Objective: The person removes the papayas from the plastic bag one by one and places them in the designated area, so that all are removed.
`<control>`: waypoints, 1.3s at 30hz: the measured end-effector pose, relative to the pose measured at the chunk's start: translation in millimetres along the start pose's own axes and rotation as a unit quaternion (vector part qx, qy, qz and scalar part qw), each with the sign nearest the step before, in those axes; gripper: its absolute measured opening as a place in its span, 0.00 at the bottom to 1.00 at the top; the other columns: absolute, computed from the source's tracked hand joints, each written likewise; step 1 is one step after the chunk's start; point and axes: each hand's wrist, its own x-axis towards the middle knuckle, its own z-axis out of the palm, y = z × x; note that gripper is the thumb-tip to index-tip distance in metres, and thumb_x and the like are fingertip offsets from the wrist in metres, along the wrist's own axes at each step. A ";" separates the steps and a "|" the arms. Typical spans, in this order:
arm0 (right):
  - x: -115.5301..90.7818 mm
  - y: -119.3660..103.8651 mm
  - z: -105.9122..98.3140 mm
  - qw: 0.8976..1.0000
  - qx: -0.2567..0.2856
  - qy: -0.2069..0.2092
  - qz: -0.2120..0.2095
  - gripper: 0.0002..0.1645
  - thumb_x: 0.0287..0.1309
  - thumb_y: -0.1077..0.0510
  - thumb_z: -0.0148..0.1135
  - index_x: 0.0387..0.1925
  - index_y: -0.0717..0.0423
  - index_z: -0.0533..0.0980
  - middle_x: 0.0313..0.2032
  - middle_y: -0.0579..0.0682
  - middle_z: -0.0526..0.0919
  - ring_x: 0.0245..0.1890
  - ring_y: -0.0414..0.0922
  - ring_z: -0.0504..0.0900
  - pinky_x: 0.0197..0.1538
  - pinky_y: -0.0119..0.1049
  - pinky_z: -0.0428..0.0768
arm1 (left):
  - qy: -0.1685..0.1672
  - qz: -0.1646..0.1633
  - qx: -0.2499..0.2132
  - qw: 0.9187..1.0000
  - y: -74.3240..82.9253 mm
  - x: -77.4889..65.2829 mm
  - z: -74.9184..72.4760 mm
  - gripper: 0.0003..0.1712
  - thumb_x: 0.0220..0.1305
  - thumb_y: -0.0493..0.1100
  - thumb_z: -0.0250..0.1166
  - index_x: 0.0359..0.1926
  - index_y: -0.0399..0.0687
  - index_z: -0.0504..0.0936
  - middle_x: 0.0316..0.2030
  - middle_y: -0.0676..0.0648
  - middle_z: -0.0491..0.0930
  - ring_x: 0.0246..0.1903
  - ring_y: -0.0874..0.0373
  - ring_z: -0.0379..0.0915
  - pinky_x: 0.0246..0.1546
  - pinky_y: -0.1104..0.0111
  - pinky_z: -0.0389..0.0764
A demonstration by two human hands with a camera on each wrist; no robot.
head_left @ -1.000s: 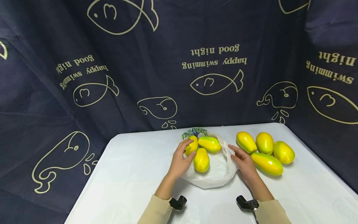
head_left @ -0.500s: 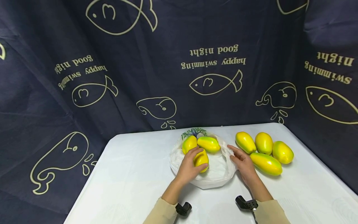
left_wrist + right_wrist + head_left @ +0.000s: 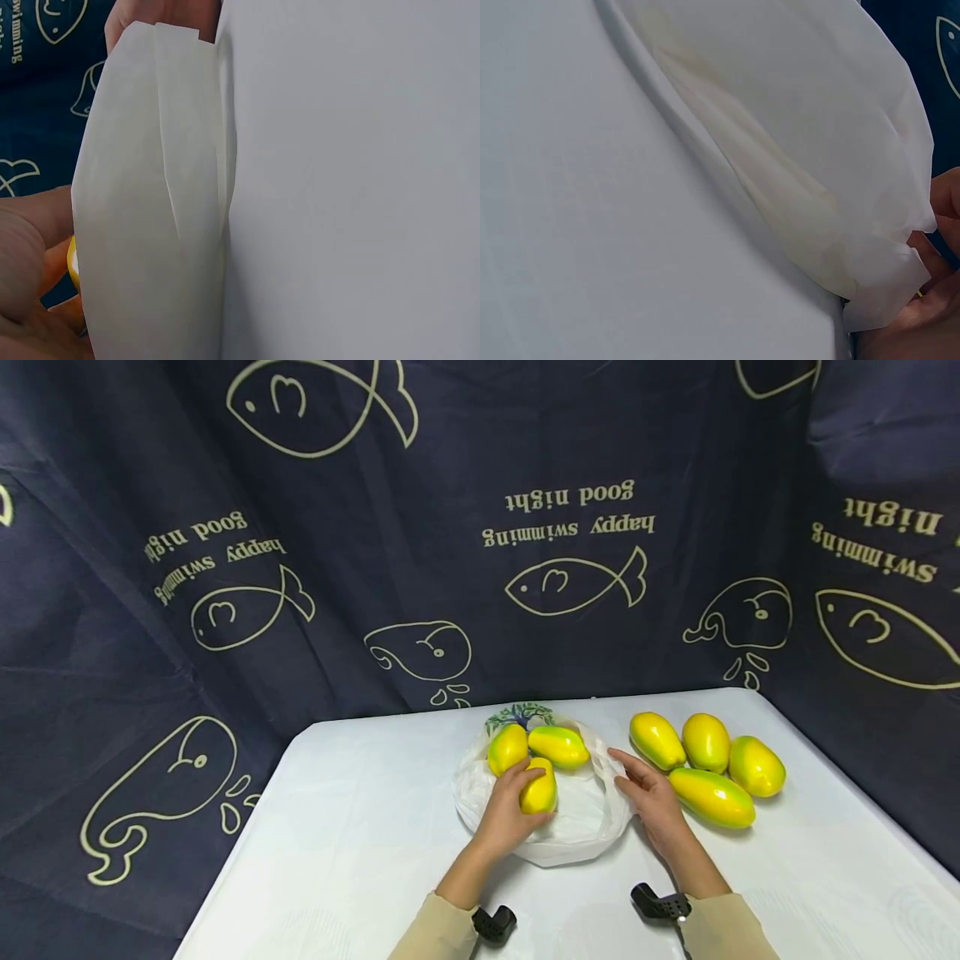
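Left hand (image 3: 504,817) grips a likely slick fruit (image 3: 540,788) inside the bag (image 3: 558,854); hold mid-body. Right hand (image 3: 660,802) pinches the bag's rim.

A dark blue cloth (image 3: 420,518) hangs behind the white table (image 3: 360,810) and along its right side — printed with pale outlines of fish (image 3: 573,587) and whales (image 3: 420,650), drops (image 3: 450,696) near the whales. Upside-down lettering (image 3: 568,529) reads "good night" above "happy swimming". The table's far corners are rounded — faint curved lines mark its near part.
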 end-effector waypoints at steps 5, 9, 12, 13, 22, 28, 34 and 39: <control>0.9 0.9 -0.6 1.000 0.001 -0.003 -0.004 0.31 0.71 0.64 0.51 0.73 0.49 0.65 0.77 0.48 0.58 0.80 0.47 0.49 0.78 0.45 0.54 | -0.007 -0.004 0.004 1.000 -1.0 -0.4 -0.4 0.36 0.51 0.36 0.76 0.63 0.47 0.76 0.72 0.39 0.64 0.71 0.40 0.60 0.71 0.43 0.62; 1.3 1.4 -0.9 1.000 0.001 -0.006 -0.009 0.31 0.71 0.64 0.52 0.73 0.49 0.64 0.77 0.48 0.59 0.79 0.47 0.50 0.78 0.45 0.54 | -0.010 -0.001 0.006 1.000 -1.3 -0.3 -0.7 0.36 0.52 0.36 0.75 0.63 0.47 0.76 0.72 0.39 0.64 0.71 0.40 0.60 0.71 0.43 0.62; 0.8 1.6 -0.7 1.000 -0.003 -0.009 -0.010 0.31 0.71 0.63 0.52 0.73 0.49 0.64 0.77 0.48 0.58 0.79 0.48 0.51 0.77 0.45 0.54 | -0.011 0.000 0.003 1.000 -1.6 -0.7 -0.8 0.36 0.52 0.36 0.75 0.63 0.47 0.76 0.72 0.39 0.64 0.71 0.40 0.60 0.71 0.43 0.62; 0.6 1.8 -0.7 1.000 -0.003 -0.010 -0.011 0.31 0.71 0.63 0.52 0.73 0.49 0.64 0.77 0.48 0.58 0.79 0.48 0.51 0.77 0.45 0.54 | -0.010 0.000 0.003 1.000 -1.7 -0.7 -0.6 0.36 0.52 0.36 0.75 0.64 0.47 0.76 0.72 0.39 0.64 0.71 0.40 0.60 0.71 0.43 0.62; 0.9 3.0 -1.2 1.000 -0.001 -0.011 -0.015 0.31 0.71 0.65 0.51 0.73 0.50 0.64 0.77 0.48 0.59 0.79 0.47 0.50 0.77 0.45 0.53 | -0.003 0.006 -0.005 1.000 -0.7 -0.4 -0.1 0.36 0.52 0.36 0.75 0.64 0.49 0.76 0.72 0.40 0.66 0.71 0.41 0.62 0.71 0.43 0.62; 0.6 2.9 -0.7 1.000 0.002 -0.010 -0.012 0.31 0.71 0.66 0.51 0.73 0.51 0.65 0.77 0.48 0.58 0.80 0.47 0.49 0.77 0.45 0.53 | 0.004 0.002 -0.031 1.000 3.4 0.9 -7.9 0.36 0.51 0.36 0.74 0.64 0.49 0.76 0.71 0.42 0.67 0.70 0.41 0.63 0.70 0.43 0.64; -0.4 2.0 0.1 1.000 -0.002 -0.006 -0.007 0.31 0.71 0.66 0.51 0.73 0.51 0.65 0.77 0.49 0.58 0.80 0.47 0.48 0.78 0.45 0.53 | 0.042 0.004 -0.093 0.995 7.3 3.9 -28.2 0.36 0.52 0.35 0.73 0.65 0.47 0.75 0.72 0.40 0.65 0.71 0.39 0.62 0.68 0.46 0.68; -1.4 1.2 1.2 1.000 -0.013 -0.004 0.000 0.31 0.71 0.65 0.51 0.73 0.50 0.64 0.77 0.49 0.58 0.80 0.48 0.48 0.78 0.46 0.53 | 0.063 0.002 -0.126 0.990 6.5 5.6 -43.6 0.36 0.54 0.34 0.72 0.65 0.48 0.75 0.73 0.41 0.63 0.72 0.41 0.60 0.65 0.45 0.71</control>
